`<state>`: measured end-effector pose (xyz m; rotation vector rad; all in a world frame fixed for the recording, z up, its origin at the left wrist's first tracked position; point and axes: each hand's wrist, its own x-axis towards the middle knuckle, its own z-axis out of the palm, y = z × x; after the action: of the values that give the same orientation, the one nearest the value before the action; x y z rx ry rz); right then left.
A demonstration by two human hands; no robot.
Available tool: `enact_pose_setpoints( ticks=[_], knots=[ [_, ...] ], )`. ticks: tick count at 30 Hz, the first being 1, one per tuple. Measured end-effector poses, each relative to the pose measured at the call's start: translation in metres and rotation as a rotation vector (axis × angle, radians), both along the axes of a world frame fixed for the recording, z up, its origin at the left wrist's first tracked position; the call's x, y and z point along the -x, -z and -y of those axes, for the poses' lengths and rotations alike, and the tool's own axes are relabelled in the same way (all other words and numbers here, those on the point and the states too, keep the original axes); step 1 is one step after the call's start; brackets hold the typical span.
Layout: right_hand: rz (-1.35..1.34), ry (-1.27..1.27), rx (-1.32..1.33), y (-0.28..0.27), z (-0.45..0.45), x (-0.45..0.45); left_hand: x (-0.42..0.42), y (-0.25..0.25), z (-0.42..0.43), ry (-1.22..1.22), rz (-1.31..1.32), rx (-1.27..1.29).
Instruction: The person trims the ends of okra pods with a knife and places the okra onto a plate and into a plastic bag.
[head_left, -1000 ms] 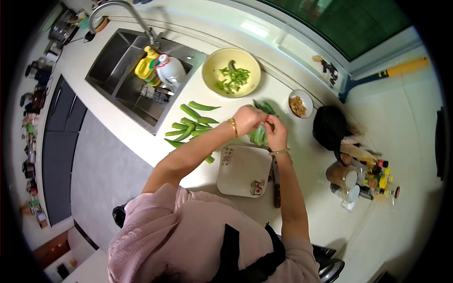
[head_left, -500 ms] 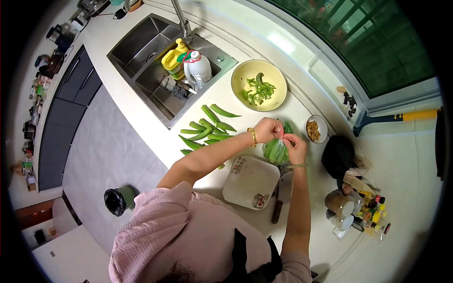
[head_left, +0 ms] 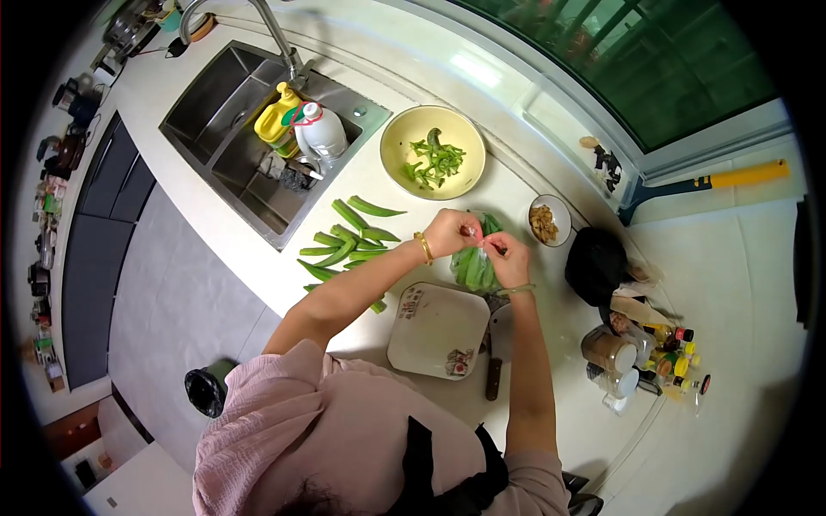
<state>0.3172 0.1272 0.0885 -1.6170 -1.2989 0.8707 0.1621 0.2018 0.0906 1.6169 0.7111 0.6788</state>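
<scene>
A clear plastic bag of green okra (head_left: 473,271) sits on the counter behind the cutting board. My left hand (head_left: 452,233), below a gold bracelet, pinches the gathered top of this bag. From the other side my right hand (head_left: 509,261) grips the same neck, its fingertips close to the left ones. Left of the hands lie several loose okra pods (head_left: 344,245). Nearest to my body is a squarish white cutting board (head_left: 437,335) with printed patterns. A knife (head_left: 493,378) lies along its right side, its blade partly behind my right forearm.
A cream bowl (head_left: 391,172) of cut green pieces stands behind the okra. Right of the bag is a small bowl (head_left: 564,232) of brown pieces. The sink (head_left: 280,236) holds bottles, left. Jars (head_left: 607,348) and a black bag (head_left: 596,267) stand right; a bin (head_left: 206,391) is on the floor.
The whole view has shifted, so the counter items appear further left. Both hands stay at the neck of the bag, fingertips slightly moved.
</scene>
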Motion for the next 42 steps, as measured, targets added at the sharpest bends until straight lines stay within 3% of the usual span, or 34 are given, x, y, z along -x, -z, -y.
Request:
enact_pose_setpoints(
  ticks=[7,17,28,35,37,42],
  knots=[
    [0.246,0.01,0.054,-0.013,0.0,0.003,-0.003,-0.006,0.008,-0.121,-0.059,-0.119],
    [0.207,0.027,0.052,-0.002,-0.001,0.003,0.0,0.0,-0.004,0.046,-0.068,-0.12],
    [0.272,0.152,-0.055,0.003,0.001,0.01,-0.02,0.004,0.02,-0.32,-0.094,-0.415],
    [0.189,0.096,-0.092,0.009,0.001,0.002,-0.025,0.014,0.024,-0.36,-0.057,-0.447],
    [-0.012,0.13,-0.131,0.012,-0.003,0.002,-0.027,0.014,0.023,-0.377,-0.039,-0.462],
    [0.032,0.061,-0.001,-0.006,-0.007,-0.003,-0.027,0.013,0.022,-0.405,0.029,-0.463]
  ],
)
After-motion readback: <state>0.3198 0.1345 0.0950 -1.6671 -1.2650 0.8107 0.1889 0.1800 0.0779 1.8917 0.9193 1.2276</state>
